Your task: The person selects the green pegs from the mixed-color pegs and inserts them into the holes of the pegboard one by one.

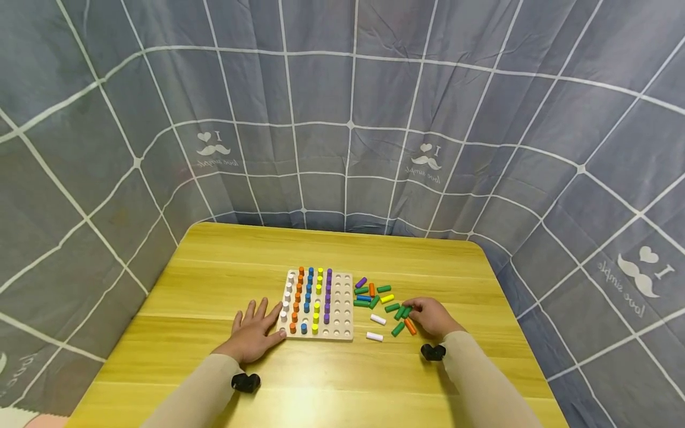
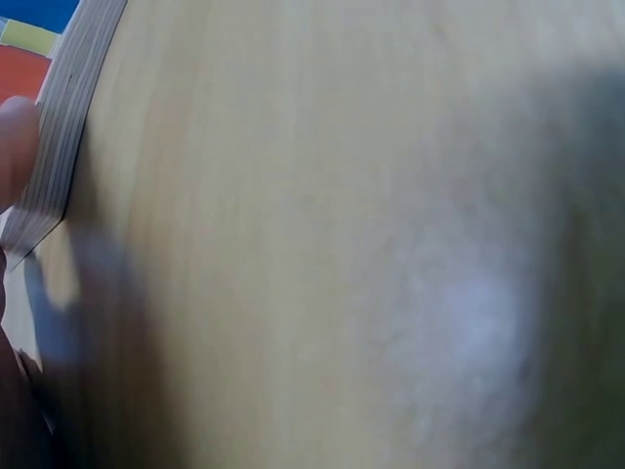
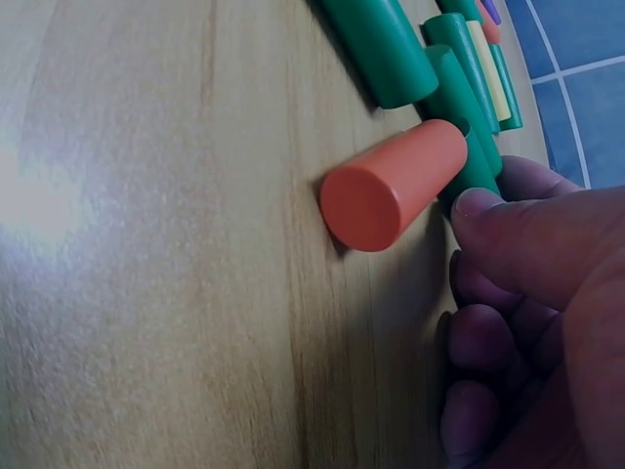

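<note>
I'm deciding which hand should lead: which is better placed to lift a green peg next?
Probably the right hand: it pinches a green peg amid the loose pegs. The left hand lies spread at the opposite side of the pegboard, away from them.

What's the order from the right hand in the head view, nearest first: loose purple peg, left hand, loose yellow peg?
1. Loose yellow peg, left of the right hand.
2. Loose purple peg, right of the pegboard.
3. Left hand, at the pegboard's left edge.
</note>
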{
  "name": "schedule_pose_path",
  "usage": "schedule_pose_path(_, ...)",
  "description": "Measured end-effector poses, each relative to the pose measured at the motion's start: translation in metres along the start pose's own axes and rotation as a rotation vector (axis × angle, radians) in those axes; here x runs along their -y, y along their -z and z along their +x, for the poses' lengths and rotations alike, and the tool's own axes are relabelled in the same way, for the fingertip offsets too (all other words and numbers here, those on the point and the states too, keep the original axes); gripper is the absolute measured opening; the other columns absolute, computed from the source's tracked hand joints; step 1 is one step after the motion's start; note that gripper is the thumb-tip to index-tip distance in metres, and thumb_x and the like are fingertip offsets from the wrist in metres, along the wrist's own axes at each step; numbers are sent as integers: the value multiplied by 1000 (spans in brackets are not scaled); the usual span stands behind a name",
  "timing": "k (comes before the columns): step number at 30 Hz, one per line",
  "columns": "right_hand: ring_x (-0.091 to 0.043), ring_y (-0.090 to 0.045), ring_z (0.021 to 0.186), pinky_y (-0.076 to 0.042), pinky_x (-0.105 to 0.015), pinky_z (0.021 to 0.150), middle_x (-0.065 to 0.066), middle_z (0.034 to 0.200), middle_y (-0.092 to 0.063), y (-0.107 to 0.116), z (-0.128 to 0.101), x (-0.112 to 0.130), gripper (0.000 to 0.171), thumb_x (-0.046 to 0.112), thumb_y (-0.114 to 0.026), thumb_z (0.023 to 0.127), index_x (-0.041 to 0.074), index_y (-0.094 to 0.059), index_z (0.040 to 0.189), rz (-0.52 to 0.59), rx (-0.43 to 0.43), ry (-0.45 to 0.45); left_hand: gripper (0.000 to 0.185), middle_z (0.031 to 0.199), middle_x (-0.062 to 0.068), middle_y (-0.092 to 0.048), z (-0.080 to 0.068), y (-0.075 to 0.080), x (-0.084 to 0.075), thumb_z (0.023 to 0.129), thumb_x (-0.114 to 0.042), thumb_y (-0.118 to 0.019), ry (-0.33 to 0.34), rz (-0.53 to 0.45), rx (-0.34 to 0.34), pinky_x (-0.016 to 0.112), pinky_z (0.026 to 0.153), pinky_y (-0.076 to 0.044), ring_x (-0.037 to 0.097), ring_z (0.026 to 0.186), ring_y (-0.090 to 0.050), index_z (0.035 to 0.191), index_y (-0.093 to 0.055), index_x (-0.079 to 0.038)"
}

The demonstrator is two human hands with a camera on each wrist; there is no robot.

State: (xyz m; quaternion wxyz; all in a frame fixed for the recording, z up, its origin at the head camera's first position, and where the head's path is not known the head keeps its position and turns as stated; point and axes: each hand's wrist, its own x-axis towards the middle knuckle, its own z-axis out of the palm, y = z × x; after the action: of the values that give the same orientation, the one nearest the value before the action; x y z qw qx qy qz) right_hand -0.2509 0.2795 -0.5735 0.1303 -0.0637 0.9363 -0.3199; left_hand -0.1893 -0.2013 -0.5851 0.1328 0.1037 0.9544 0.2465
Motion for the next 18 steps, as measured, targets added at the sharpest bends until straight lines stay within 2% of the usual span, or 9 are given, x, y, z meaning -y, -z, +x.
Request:
schedule_pose_path(6, -23, -70, 107, -56, -50, 98, -1, 109, -77, 0, 0, -1, 26, 3, -66, 101, 12, -76, 124, 16, -1, -11, 83, 176, 24, -6, 2, -3, 2, 104, -68, -49, 8, -3, 5, 75, 123, 6, 54, 161, 5, 170, -24, -24)
schedule_pose_path(12, -19, -68, 100, -54, -42, 88, -3, 112, -77, 0, 1, -2, 29, 1, -62, 102, 12, -75, 125, 3, -4, -20, 82, 176, 25, -6, 1, -2, 1, 104, -64, -50, 4, -15, 1, 75, 123, 6, 55, 160, 4, 169, -24, -22)
schedule_pose_path(18, -26, -69, 110, -55, -49, 96, -7, 119, -76, -2, 1, -8, 28, 2, -62, 102, 13, -75, 124, -11, -29, -9, 83, 175, 27, -6, 0, -3, 2, 104, -67, -49, -7, -18, -5, 75, 123, 7, 56, 160, 4, 170, -24, -23)
